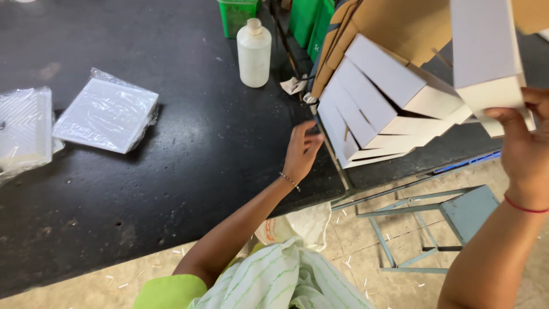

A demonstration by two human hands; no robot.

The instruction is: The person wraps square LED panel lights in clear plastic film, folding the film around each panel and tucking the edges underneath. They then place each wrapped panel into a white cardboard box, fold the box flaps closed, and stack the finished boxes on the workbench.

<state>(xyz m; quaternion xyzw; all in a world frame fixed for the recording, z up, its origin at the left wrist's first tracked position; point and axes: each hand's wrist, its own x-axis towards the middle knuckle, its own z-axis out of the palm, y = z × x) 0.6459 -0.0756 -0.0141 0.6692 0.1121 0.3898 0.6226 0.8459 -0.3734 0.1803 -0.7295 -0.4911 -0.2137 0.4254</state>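
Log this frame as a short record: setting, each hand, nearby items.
setting: black worktable, seen from above
left hand: open, fingers on the row of leaning white boxes
right hand: raised, gripping a white box
behind boxes: brown cardboard sheets
on table: white plastic bottle, wrapped white flat packs, green container
floor: blue metal stool

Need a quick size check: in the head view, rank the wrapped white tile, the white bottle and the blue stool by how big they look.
1. blue stool
2. wrapped white tile
3. white bottle

Stool and tile look close, and they sit at different depths, so that order is unsure.
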